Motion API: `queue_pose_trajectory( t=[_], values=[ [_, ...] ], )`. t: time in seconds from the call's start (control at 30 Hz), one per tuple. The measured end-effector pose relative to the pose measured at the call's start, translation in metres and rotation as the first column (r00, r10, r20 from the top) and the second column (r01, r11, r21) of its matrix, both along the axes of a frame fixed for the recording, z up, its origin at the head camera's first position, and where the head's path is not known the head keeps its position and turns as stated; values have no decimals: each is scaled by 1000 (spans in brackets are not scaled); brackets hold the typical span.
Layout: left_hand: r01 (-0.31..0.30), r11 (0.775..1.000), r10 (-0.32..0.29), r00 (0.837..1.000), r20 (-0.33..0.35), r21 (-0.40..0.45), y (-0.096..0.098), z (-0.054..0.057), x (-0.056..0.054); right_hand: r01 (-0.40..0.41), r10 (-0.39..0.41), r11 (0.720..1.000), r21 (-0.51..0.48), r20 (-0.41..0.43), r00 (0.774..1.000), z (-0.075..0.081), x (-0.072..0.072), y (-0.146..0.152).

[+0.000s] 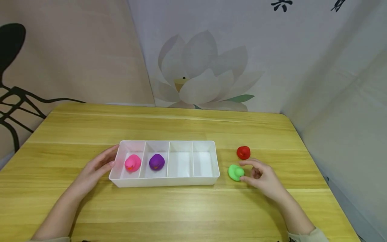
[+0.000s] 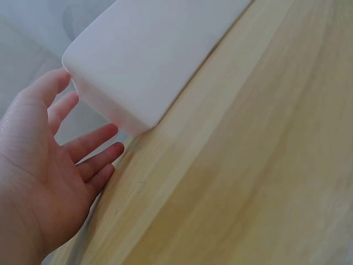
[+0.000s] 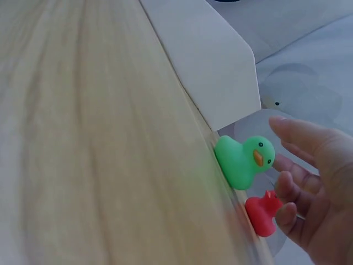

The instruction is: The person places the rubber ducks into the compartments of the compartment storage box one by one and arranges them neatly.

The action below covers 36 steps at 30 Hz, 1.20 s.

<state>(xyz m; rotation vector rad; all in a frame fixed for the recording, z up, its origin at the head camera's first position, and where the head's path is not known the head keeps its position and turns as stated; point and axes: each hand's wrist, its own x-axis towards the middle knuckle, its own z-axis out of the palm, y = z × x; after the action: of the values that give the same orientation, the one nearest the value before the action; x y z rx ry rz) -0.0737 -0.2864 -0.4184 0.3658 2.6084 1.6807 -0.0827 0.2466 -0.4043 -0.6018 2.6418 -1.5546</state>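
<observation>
A long white divided tray [image 1: 164, 182] lies on the table, with a pink rubber duck [image 1: 133, 163] in its leftmost compartment and a purple rubber duck [image 1: 157, 162] in the one beside it. The two compartments on the right hold nothing. My left hand [image 1: 98, 164] rests its fingertips against the tray's left end, fingers spread and fairly straight in the left wrist view. Right of the tray, a green rubber duck [image 1: 235, 172] stands upright on the wood. My right hand [image 1: 263, 176] is beside it, thumb and index finger apart near its right side. Behind is a red rubber duck [image 3: 261, 214].
The wooden table [image 1: 181, 215] runs back to a curtain printed with a pale lotus flower [image 1: 202, 74]. At the far left, a black chair [image 1: 21, 97] stands past the table's edge. Pale cloth [image 1: 341, 134] hangs along the right side.
</observation>
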Motion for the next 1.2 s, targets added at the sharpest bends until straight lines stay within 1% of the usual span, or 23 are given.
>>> queue_pose_trajectory(
  t=[0.1,0.17,0.23,0.33,0.37,0.5,0.7,0.87,1.07,1.13,1.2],
  values=[
    [0,1000,0,1000,1,-12,0,0,-1,-4,4,1000,2,32,999,7,3,-3],
    [-2,1000,2,1000,-2,-15,0,-1,-1,-7,7,1000,1,41,999,5,2,-3],
    [-3,1000,3,1000,-5,-14,0,-2,-1,-14,15,1000,-9,44,999,2,2,-2],
    [-1,1000,0,1000,-8,-15,0,-2,0,-27,28,999,-31,50,998,-12,-3,5],
    [-5,1000,4,1000,-6,-15,0,-2,0,-32,34,999,-38,52,998,-15,-4,7],
    [-7,1000,7,1000,-4,-10,0,-2,0,-51,52,998,-35,40,998,-20,-5,9],
    [-2,1000,2,1000,-4,-1,0,-2,0,-42,42,999,-26,29,999,-25,-6,8],
    [7,1000,-7,1000,-13,0,0,-2,0,-37,37,999,-31,10,999,-26,-6,7],
    [-2,1000,2,1000,-5,-7,0,-3,0,-29,29,999,-28,-15,999,-27,-5,6],
    [-3,1000,3,1000,-3,-14,-1,-4,-1,-21,20,999,-27,-16,1000,-24,-4,4],
    [-3,1000,3,1000,-2,-18,-1,-3,-1,-20,19,999,-25,-23,1000,-19,-2,1]
  ],
)
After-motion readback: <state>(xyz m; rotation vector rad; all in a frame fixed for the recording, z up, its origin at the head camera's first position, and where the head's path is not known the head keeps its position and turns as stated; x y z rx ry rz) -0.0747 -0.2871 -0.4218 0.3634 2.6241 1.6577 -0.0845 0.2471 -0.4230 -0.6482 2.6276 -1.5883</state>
